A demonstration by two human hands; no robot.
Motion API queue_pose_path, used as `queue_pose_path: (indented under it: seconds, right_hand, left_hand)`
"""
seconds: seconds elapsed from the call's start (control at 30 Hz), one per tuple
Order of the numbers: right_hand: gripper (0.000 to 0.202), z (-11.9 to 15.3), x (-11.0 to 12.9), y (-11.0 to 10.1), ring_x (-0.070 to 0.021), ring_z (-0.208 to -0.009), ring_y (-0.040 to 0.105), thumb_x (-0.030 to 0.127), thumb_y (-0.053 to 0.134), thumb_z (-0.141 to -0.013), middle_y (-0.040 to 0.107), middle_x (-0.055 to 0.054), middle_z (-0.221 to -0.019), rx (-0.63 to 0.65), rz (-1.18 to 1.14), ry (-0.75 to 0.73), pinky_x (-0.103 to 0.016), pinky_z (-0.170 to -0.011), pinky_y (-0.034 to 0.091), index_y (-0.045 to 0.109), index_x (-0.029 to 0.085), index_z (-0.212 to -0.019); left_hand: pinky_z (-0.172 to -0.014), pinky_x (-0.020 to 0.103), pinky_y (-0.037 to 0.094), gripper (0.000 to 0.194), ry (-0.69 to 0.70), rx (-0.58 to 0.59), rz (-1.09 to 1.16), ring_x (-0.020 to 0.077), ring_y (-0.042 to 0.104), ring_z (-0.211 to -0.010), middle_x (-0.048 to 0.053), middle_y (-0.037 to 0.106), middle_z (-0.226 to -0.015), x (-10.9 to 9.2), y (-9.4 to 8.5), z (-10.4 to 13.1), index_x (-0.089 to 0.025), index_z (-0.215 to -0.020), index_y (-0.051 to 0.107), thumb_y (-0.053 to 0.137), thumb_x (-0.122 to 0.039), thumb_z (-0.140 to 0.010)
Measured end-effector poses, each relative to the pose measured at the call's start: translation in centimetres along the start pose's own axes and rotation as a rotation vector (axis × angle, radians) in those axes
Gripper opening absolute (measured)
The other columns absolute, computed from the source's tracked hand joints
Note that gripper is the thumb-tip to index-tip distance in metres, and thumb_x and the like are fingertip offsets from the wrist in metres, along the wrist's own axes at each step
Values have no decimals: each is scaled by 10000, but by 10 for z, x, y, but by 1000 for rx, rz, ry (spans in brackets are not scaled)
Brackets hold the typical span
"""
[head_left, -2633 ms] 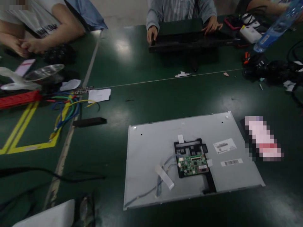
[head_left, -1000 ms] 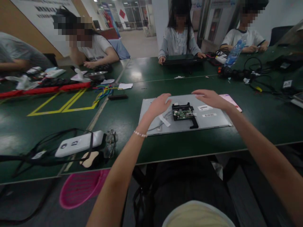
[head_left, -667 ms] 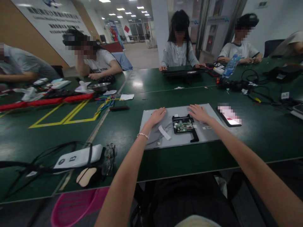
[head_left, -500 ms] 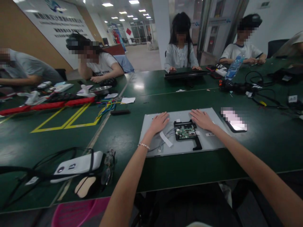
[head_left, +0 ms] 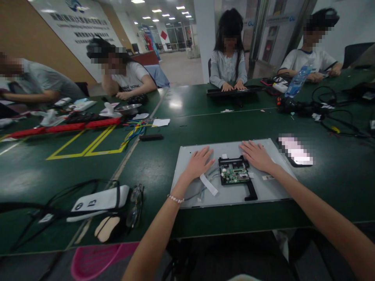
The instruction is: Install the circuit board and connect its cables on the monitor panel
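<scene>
A flat grey panel (head_left: 187, 156) lies on the green table (head_left: 152, 164). At its middle is a green circuit board (head_left: 236, 175) in a black bracket (head_left: 251, 191). My left hand (head_left: 199, 162) rests on the panel's left part, fingers spread, a bead bracelet at the wrist. Just below its fingers are a white strip (head_left: 209, 185) and thin grey cables. My right hand (head_left: 258, 155) lies with fingers spread on the panel's upper right, beside the bracket's top corner. Neither hand holds anything.
Right of the panel lies a phone (head_left: 294, 150). To the left are glasses (head_left: 134, 205), a white device (head_left: 99, 201) with black cables and a beige mouse-shaped object (head_left: 108, 228). Several people sit across the table; one person's hands touch a black panel (head_left: 231, 92).
The view has shifted a little, and the panel appears slightly lower. Both my hands remain spread on it. The person opposite has both hands closer together on the black panel.
</scene>
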State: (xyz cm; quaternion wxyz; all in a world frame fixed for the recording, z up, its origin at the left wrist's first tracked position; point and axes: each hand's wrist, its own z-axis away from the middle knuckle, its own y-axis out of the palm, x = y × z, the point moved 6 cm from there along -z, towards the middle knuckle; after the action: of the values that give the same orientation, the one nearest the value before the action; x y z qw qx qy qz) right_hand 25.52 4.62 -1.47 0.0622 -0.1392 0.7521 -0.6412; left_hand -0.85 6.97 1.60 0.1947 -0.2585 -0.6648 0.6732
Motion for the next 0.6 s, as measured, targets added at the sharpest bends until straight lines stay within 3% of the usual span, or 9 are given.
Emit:
queue_pose_path:
  seconds: [0.4, 0.6]
  right_hand:
    - [566, 50, 4, -1, -340, -1424, 285, 466, 185, -997, 325, -57, -1570, 7, -23, -18, -592, -1093, 268, 359, 244, -1488]
    - [562, 62, 4, -7, -327, -1424, 291, 448, 179, -1003, 334, -61, -1565, -2, -46, -19, -582, -1096, 278, 378, 229, -1481]
  left_hand:
    - [-1172, 452, 161, 606, 22, 96, -41, 253, 162, -1478, 88, 165, -1614, -33, 14, 33, -193, -1534, 222, 173, -497, -1011]
    - [-1170, 463, 168, 603, 0, 129, -42, 255, 146, -1481, 84, 214, -1602, -42, 20, 43, -202, -1533, 214, 164, -500, -1011]
